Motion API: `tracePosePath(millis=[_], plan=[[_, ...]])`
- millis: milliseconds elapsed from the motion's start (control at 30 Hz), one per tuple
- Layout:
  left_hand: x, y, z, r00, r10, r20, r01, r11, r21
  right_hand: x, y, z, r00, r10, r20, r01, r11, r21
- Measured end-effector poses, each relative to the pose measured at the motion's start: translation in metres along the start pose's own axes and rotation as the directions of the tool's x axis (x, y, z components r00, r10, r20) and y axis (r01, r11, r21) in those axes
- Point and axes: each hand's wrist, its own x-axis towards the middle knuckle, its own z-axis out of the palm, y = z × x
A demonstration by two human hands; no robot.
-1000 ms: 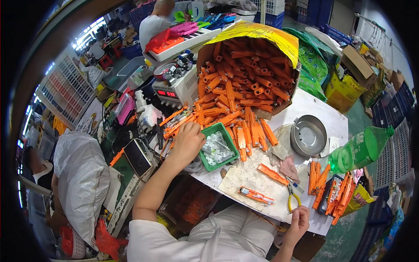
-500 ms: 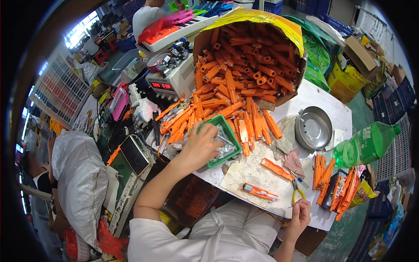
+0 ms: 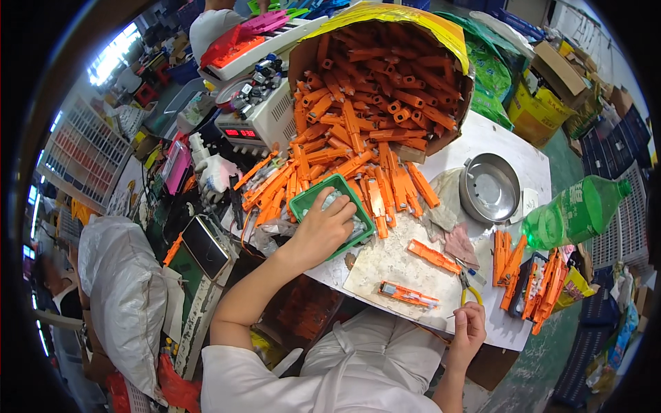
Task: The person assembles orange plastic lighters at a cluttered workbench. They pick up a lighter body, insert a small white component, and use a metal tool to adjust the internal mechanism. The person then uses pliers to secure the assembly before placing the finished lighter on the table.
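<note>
My left hand (image 3: 322, 230) reaches into a green plastic bin (image 3: 365, 235) of small clear and whitish parts (image 3: 357, 226). Its fingers are bent and apart, with the tips down among the parts. At the table's front edge, my right hand (image 3: 470, 329) is closed in a pinch; whatever it holds is too small to make out. Just beyond it lie yellow-handled pliers (image 3: 470, 292). An orange plastic casing with parts fitted in it (image 3: 409, 294) lies on a worn board (image 3: 372, 268), and another orange casing (image 3: 434, 257) lies farther back.
A large yellow-edged sack (image 3: 451, 31) spills orange casings (image 3: 344, 155) over the table. To the right stand a round metal bowl (image 3: 490, 187), a green bottle (image 3: 575, 213) and a dark box of orange pieces (image 3: 533, 289). A power supply (image 3: 258, 124) stands at the back left.
My left hand has shifted within the green bin, fingers reaching farther toward its back. My right hand stays pinched near the pliers, slightly higher in view. The whole view has shifted slightly.
</note>
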Motion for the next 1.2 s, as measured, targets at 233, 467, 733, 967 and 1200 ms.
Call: tracePosePath(millis=[233,467,733,967,1200], plan=[[0.002,0.002,-0.003,0.993,-0.08,-0.083,0.067,0.987,-0.147,-0.007,-0.011,0.007,0.998,-0.023,0.052,0.023,1.0,0.003],[0.015,0.061,-0.013,0.891,-0.436,0.128,0.149,0.014,-0.989,0.012,-0.042,0.032,0.967,-0.234,0.1,0.234,0.972,0.014],[0.019,0.118,-0.014,0.933,-0.28,0.229,0.115,-0.369,-0.922,0.031,-0.055,0.045,0.822,-0.564,0.077,0.564,0.789,-0.245],[0.016,0.121,-0.016,0.904,-0.222,0.366,0.257,-0.404,-0.878,0.029,-0.05,0.045,0.762,-0.641,0.09,0.631,0.706,-0.32],[0.016,0.12,-0.013,0.874,-0.12,0.47,0.338,-0.545,-0.768,0.031,-0.054,0.037,0.613,-0.757,0.226,0.771,0.509,-0.383]])
